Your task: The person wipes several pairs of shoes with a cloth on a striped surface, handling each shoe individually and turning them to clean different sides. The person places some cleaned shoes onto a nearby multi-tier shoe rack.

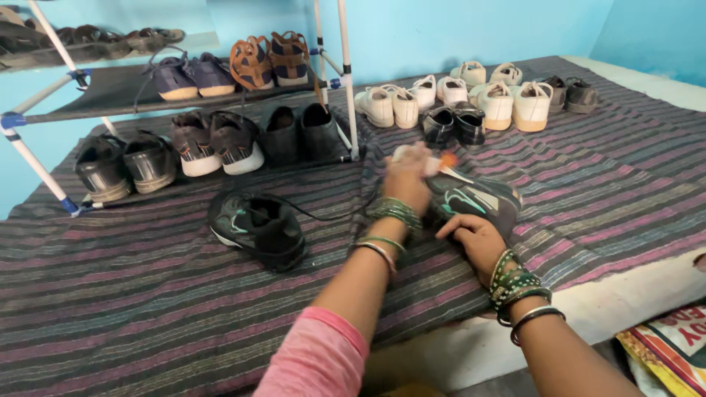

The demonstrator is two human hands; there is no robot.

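The right hand point(478, 239) is nearest. Its fingers point(457, 229) are bent and press down on the back end of a dark shoe point(476, 200) with green marks. It is not wrapped around the shoe; the fingers just rest on top to keep it from sliding. The shoe lies on the striped cloth point(147, 316), right under those fingers.

A bit further out is the left hand point(407, 180). It is blurry, so I cannot tell how tight the fingers are. They look closed around something white and orange point(434, 163), maybe a small brush or cloth, held at the front end of the shoe. I cannot tell for sure what it is.

To do this part well, I think the right fingers should keep pushing down hard so the shoe stays put. The left hand should rub with short strokes and stay on the shoe, not on the cloth.

To the left of the left fingers lies the other dark shoe point(257, 228), well apart, with a long lace point(323, 215) running toward the hands. Better not to snag that lace.

Past the fingers, further away, sit a pair of small black shoes point(454, 123), then a row of white shoes point(448, 92). Far left stands a shoe rack point(346, 81) with more shoes.
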